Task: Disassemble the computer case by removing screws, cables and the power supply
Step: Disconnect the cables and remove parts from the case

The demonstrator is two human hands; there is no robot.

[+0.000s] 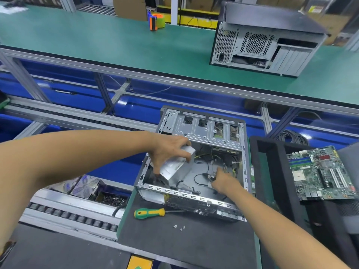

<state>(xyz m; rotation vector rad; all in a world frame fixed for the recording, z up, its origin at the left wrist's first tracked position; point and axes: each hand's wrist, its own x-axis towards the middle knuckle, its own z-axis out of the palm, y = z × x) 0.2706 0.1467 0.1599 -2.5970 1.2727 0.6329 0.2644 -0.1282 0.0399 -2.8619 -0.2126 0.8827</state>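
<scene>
The left hand (171, 152) has its grip curled round the power supply (174, 164), tilted up inside the open case (194, 199). To its right, the right hand (223, 181) pinches a black cable (206, 176). Next, I judge: free the cables, then lift the supply out.

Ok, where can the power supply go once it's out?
Bare dark mat in front of the case, below the loose screws and screwdriver. The green bench behind is also bare. Crowded on the right: motherboard fills that tray. Left hand holds the power supply.
</scene>
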